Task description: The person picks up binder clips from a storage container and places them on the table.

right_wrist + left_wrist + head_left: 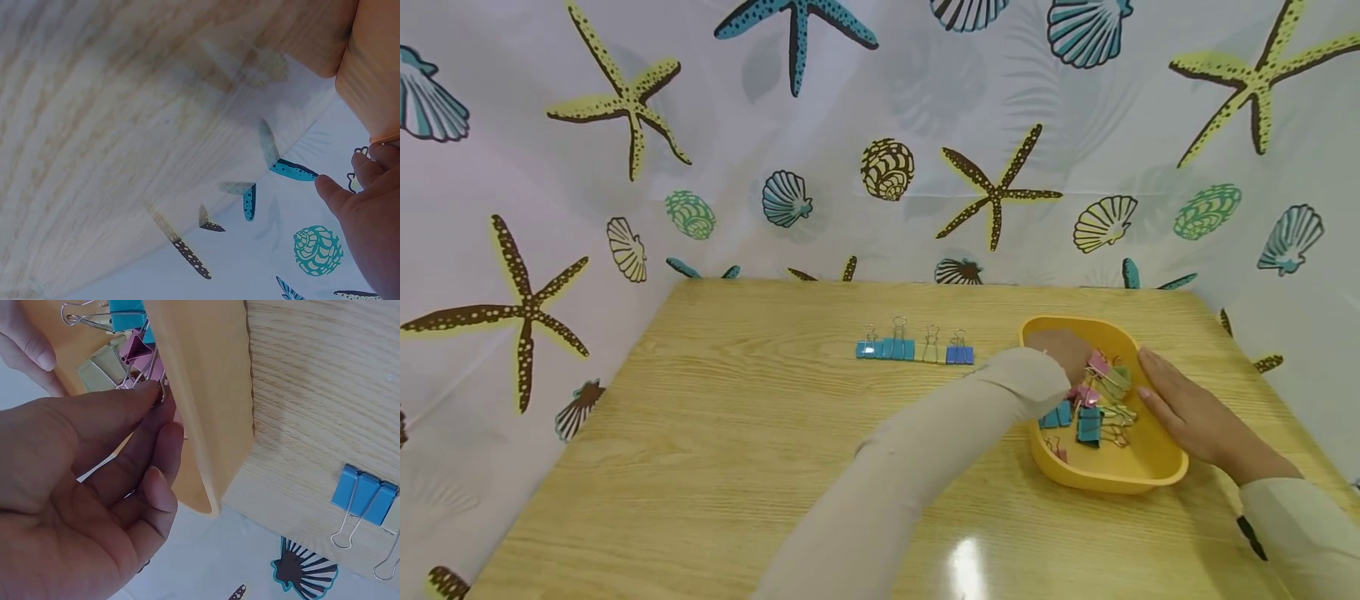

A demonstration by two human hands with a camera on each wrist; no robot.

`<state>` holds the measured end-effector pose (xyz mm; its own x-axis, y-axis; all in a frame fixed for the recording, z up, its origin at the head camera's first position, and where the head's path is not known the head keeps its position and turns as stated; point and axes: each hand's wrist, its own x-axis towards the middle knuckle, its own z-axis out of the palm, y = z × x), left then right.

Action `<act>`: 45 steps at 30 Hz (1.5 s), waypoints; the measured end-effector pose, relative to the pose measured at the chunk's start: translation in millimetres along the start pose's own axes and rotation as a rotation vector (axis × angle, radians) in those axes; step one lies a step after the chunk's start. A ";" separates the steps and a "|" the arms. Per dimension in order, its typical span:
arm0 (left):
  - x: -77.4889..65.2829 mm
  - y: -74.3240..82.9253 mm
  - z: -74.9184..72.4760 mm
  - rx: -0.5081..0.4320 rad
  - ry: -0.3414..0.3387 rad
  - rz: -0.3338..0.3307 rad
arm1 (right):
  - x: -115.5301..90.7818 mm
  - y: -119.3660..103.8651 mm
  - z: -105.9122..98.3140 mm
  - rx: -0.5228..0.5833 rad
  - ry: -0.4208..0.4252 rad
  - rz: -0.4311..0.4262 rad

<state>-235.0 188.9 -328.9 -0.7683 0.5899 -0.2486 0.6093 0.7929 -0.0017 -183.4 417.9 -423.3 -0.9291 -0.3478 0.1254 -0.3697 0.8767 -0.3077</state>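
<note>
Backing the wooden table point(715, 433) and bin point(1150, 446) hangs starfish-print cloth point(850, 108).

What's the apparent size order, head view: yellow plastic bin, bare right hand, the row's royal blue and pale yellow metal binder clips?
1. Yellow bin
2. Right hand
3. Royal blue clip, pale yellow clip: too alike to rank

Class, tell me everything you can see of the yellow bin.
The bin is yellow, open-topped and smooth, with rounded corners and a thin rim; it looks like plastic. It sits, opening upward, on the right part of the wood-grained table. Loose binder clips, pink, blue and greenish, lie inside. The right hand grips its right side; the left hand reaches inside, whether touching the wall is unclear.
</note>
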 end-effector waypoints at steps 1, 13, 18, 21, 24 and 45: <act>1.4 0.1 0.9 -0.004 -0.002 -0.002 | 0.3 -0.1 0.1 -0.002 -0.001 0.003; 11.8 -4.8 10.0 -0.026 0.028 0.045 | 0.5 -1.3 -0.3 -0.010 -0.004 0.010; 7.6 -3.0 5.9 -0.028 0.033 0.059 | -0.3 -0.2 0.2 -0.007 -0.002 0.007; 9.0 -0.5 4.5 -0.034 0.025 0.067 | -0.6 -0.1 0.4 -0.001 -0.005 0.010; 12.6 0.4 4.8 -0.048 0.017 0.077 | -0.3 -0.4 0.0 0.004 -0.008 0.015; -5.3 -84.2 -4.9 -0.511 0.108 0.282 | -0.4 -1.9 -0.1 0.013 -0.005 0.007</act>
<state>-283.3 119.8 -322.7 -0.6224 0.7795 -0.0713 0.6419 0.5604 0.5234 -182.4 416.4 -422.6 -0.9316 -0.3436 0.1186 -0.3634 0.8746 -0.3210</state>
